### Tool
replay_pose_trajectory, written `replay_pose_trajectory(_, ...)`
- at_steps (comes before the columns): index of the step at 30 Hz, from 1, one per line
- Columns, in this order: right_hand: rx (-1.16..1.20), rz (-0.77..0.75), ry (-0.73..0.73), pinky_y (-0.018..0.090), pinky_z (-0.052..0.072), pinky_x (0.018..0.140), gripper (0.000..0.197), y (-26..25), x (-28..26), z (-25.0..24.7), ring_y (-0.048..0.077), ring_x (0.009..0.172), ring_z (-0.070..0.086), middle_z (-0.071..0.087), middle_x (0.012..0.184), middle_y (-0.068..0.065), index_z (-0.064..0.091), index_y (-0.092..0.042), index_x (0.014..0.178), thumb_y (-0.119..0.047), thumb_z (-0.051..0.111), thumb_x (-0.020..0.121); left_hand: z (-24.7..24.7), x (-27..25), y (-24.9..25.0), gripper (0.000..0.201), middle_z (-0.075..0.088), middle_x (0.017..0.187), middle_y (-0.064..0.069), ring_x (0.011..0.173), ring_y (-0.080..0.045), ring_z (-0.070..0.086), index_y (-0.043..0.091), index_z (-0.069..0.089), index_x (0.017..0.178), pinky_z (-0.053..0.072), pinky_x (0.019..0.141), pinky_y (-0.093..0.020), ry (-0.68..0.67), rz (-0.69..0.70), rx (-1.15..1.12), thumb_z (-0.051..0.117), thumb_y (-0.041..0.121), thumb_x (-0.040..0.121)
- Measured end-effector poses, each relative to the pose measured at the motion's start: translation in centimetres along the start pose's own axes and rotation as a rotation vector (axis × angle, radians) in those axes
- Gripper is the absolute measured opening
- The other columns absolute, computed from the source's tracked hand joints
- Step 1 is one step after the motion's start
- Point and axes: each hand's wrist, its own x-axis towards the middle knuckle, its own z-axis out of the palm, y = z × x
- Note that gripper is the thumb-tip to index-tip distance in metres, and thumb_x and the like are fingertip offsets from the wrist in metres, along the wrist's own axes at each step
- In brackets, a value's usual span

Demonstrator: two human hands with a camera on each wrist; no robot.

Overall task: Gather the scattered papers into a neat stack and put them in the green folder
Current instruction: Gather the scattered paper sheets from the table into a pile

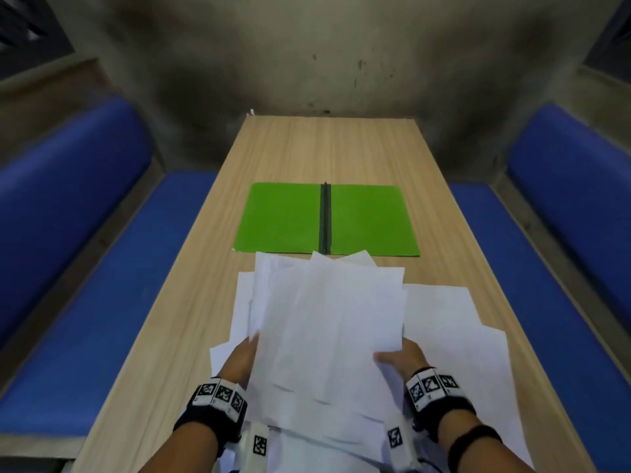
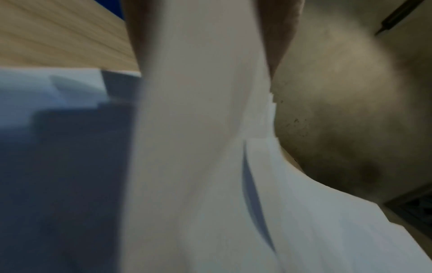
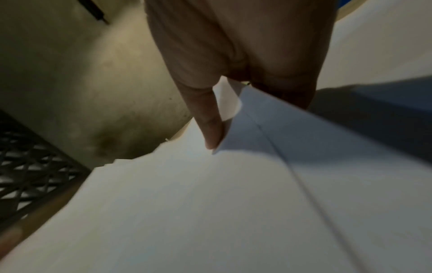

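Head view | left hand (image 1: 243, 357) and right hand (image 1: 403, 359) grasp loose papers (image 1: 327, 322) | green folder (image 1: 326, 220) lies open on table (image 1: 170, 336)

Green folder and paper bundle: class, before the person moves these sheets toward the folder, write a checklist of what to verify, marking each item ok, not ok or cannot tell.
1. Green folder lies open and flat on the table: ok.
2. Folder's inside bare, with nothing lying on it: ok.
3. Left hand grips the held bundle: ok.
4. Right hand grips the bundle, thumb on top: ok.
5. Bundle edges squared up: not ok, the sheets fan out at the far end.
6. All papers gathered: not ok, loose sheets lie on the table under the bundle.
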Motion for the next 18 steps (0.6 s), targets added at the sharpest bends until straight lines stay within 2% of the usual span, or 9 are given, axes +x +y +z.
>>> replay_pose_trajectory(3, -0.104, -0.035, -0.016, 0.028, 0.045, 0.079, 0.040, 0.4, 0.3, 1.2, 0.024, 0.097, 0.061, 0.066, 0.098, 0.014, 0.064, 0.010, 0.107, 0.000, 0.074, 0.069, -0.3, -0.1, -0.1, 0.076, 0.036, 0.136, 0.010, 0.138, -0.019, 0.030, 0.024, 0.035, 0.139, 0.021, 0.115, -0.039, -0.032, -0.090, -0.131, 0.045, 0.069, 0.078)
replay_pose_trajectory(4, -0.146, -0.064, -0.018, 0.027, 0.045, 0.076, 0.038, 0.4, 0.2, 1.5, 0.022, 0.094, 0.061, 0.065, 0.094, 0.010, 0.066, 0.008, 0.104, -0.001, 0.074, 0.068, -0.2, 0.0, -0.2, 0.084, 0.038, 0.134, 0.010, 0.137, -0.019, 0.030, 0.024, 0.037, 0.138, 0.022, 0.114, -0.038, -0.067, -0.070, -0.125, 0.059, 0.067, 0.069)
replay_pose_trajectory(6, -0.222, -0.106, -0.024, 0.028, 0.047, 0.072, 0.036, 0.3, -0.2, 1.9, 0.022, 0.091, 0.062, 0.067, 0.091, 0.010, 0.069, 0.004, 0.101, -0.005, 0.074, 0.067, -0.1, 0.6, -0.5, 0.090, 0.050, 0.133, 0.000, 0.127, -0.026, 0.045, 0.013, 0.044, 0.134, 0.035, 0.106, -0.038, -0.091, -0.070, -0.105, 0.084, 0.037, 0.056)
replay_pose_trajectory(8, -0.228, -0.111, -0.028, 0.030, 0.050, 0.074, 0.038, 0.5, -0.5, 2.0, 0.022, 0.089, 0.063, 0.069, 0.095, 0.012, 0.070, 0.003, 0.100, -0.012, 0.076, 0.066, 0.5, 0.2, -0.1, 0.064, 0.060, 0.120, -0.015, 0.109, -0.030, 0.057, -0.002, 0.049, 0.126, 0.042, 0.091, -0.036, -0.016, -0.043, 0.080, 0.075, 0.008, 0.069)
replay_pose_trajectory(10, -0.141, -0.116, -0.031, 0.031, 0.054, 0.079, 0.060, 0.8, -0.8, 1.4, 0.022, 0.090, 0.066, 0.069, 0.101, 0.014, 0.070, 0.000, 0.099, -0.034, 0.085, 0.052, 0.4, 0.1, 0.4, 0.039, 0.064, 0.108, -0.016, 0.092, -0.025, 0.058, -0.003, 0.054, 0.117, 0.044, 0.082, -0.031, 0.091, 0.037, 0.320, 0.064, 0.003, 0.080)
replay_pose_trajectory(12, -0.016, -0.168, -0.008, 0.035, 0.054, 0.084, 0.089, 0.8, -0.9, 0.6, 0.024, 0.094, 0.065, 0.068, 0.110, 0.014, 0.065, -0.007, 0.101, -0.059, 0.085, 0.032, 0.1, -0.5, 1.1, 0.023, 0.065, 0.086, -0.011, 0.073, -0.020, 0.057, 0.000, 0.056, 0.105, 0.048, 0.063, -0.024, 0.125, 0.161, 0.279, 0.059, -0.001, 0.082)
replay_pose_trajectory(13, 0.066, -0.188, 0.004, 0.036, 0.051, 0.089, 0.091, 0.5, -1.1, 0.0, 0.022, 0.100, 0.062, 0.064, 0.118, 0.012, 0.059, -0.009, 0.111, -0.056, 0.085, 0.037, -0.1, -1.1, 1.7, 0.018, 0.062, 0.077, -0.006, 0.068, -0.017, 0.056, 0.000, 0.057, 0.099, 0.047, 0.054, -0.021, 0.123, 0.206, 0.200, 0.060, -0.003, 0.082)
replay_pose_trajectory(15, 0.243, -0.158, -0.024, 0.037, 0.042, 0.100, 0.093, -0.6, -1.4, -1.0, 0.021, 0.121, 0.046, 0.046, 0.133, 0.005, 0.039, -0.009, 0.134, -0.036, 0.085, 0.057, -0.8, -2.3, 2.8, 0.015, 0.068, 0.070, -0.002, 0.067, -0.023, 0.060, 0.003, 0.062, 0.089, 0.051, 0.052, -0.020, 0.083, 0.280, 0.068, 0.068, 0.000, 0.075)
replay_pose_trajectory(18, 0.416, -0.243, -0.202, 0.047, 0.038, 0.107, 0.113, -2.9, -1.8, -2.4, 0.027, 0.128, 0.046, 0.047, 0.140, 0.008, 0.042, -0.018, 0.132, -0.055, 0.088, 0.037, -2.4, -3.5, 4.7, 0.026, 0.076, 0.075, 0.003, 0.071, -0.017, 0.068, 0.008, 0.068, 0.085, 0.056, 0.063, -0.027, 0.017, 0.361, 0.006, 0.069, 0.015, 0.060)
